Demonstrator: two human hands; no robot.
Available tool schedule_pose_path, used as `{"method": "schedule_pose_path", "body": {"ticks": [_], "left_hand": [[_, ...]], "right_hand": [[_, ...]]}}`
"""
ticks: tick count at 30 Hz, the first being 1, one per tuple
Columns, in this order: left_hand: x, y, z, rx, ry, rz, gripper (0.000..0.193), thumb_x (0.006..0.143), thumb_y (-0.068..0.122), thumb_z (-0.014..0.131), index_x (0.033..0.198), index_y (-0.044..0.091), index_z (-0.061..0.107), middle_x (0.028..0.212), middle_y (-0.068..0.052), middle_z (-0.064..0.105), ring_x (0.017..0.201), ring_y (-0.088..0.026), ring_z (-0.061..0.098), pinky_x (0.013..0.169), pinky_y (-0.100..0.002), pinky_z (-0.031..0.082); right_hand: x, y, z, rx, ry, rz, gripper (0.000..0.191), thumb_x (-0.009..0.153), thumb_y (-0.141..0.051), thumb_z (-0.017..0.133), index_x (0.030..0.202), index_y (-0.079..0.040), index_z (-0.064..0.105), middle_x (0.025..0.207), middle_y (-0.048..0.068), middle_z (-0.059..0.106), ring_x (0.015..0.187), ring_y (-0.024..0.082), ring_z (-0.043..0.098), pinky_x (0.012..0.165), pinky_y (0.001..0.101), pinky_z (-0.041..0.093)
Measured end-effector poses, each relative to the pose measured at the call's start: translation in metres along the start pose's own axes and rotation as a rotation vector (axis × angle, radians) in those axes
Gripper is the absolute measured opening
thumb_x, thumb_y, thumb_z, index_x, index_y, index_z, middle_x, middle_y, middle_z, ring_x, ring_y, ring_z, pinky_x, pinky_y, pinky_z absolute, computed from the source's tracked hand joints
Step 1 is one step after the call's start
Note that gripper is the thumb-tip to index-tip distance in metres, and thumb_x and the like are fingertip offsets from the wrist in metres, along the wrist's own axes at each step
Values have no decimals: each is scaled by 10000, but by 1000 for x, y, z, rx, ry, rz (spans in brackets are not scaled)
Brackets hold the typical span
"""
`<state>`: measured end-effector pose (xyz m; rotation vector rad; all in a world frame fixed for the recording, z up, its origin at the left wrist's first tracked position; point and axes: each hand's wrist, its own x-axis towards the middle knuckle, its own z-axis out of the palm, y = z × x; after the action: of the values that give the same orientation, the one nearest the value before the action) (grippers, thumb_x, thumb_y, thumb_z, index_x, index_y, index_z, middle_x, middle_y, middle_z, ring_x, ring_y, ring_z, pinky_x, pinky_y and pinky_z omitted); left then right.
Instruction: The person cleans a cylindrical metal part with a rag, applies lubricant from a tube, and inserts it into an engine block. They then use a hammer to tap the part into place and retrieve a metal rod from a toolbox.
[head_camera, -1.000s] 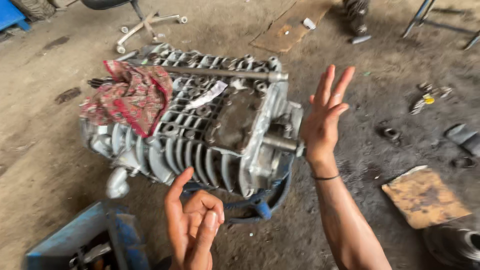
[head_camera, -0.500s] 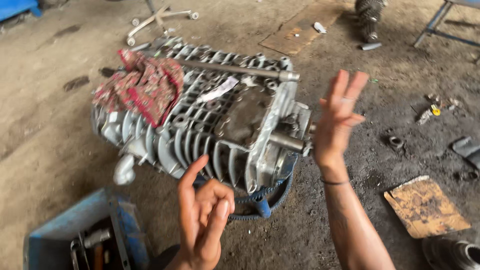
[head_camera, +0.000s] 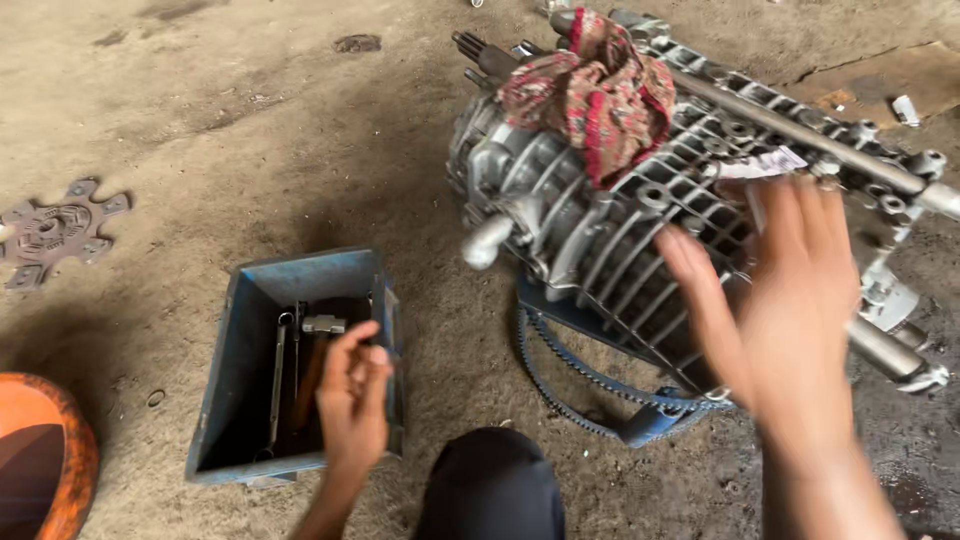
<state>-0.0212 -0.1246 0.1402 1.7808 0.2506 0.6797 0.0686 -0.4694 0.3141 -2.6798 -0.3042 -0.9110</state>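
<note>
Hovering left hand (head_camera: 352, 400) over toolbox (head_camera: 245, 345)

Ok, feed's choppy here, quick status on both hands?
Left hand reaching into blue toolbox. Right hand open, blurred, over gearbox. Nothing between.

- We see a blue metal toolbox (head_camera: 240, 400), open-topped, standing on the dirt floor, wrenches inside.
- We see a ribbed grey gearbox casing (head_camera: 600, 240) lying tilted, a red cloth (head_camera: 595, 95) draped over it.

The right hand (head_camera: 790, 300) is blurring, hiding part of the ribbed gearbox casing (head_camera: 600, 230); the orange drum (head_camera: 45, 460) is running off the frame's edge.
</note>
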Motion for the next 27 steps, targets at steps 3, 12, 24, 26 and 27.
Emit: {"method": "schedule_pose_path", "body": {"ticks": [3, 12, 24, 26, 27], "left_hand": [[-3, -18, 13, 16, -62, -34, 338, 991, 235, 588, 1265, 51, 663, 682, -4, 594, 492, -62, 428, 428, -226, 313], [28, 54, 34, -477, -273, -88, 443, 1030, 321, 496, 1398, 82, 557, 1024, -78, 652, 860, -118, 646, 676, -242, 545], [24, 33, 121, -978, 87, -133, 238, 1107, 76, 464, 1214, 16, 668, 1097, -64, 711, 951, -145, 655, 805, -355, 556], [30, 23, 113, -964, 17, -96, 248, 1163, 156, 441, 1197, 10, 640, 1041, -60, 699, 937, -155, 661, 798, -357, 566], [37, 18, 108, -959, -27, -78, 272, 1191, 196, 429, 1189, 8, 626, 1012, -58, 693, 930, -160, 664, 794, -358, 571]], "right_hand": [[100, -10, 59, -283, -18, -212, 1037, 1026, -872, 361, 1493, 42, 512, 1080, 269, 613, 1129, 404, 548, 1017, 555, 396], [125, -70, 80, 201, -4, -212, 332, 1058, -330, 615, 1108, -4, 649, 1156, 249, 619, 1155, 421, 549, 1066, 558, 395], [-46, -111, 135, -9, -192, -807, 421, 715, -318, 680, 989, -2, 728, 1326, 234, 612, 1245, 396, 547, 973, 564, 374], [-50, -105, 146, 234, -162, -773, 352, 861, -242, 668, 1120, -16, 748, 1298, 171, 655, 1158, 287, 588, 940, 442, 469], [-49, -102, 148, 350, -144, -745, 323, 935, -204, 663, 1186, -23, 757, 1285, 139, 676, 1114, 232, 607, 924, 381, 516]]}}
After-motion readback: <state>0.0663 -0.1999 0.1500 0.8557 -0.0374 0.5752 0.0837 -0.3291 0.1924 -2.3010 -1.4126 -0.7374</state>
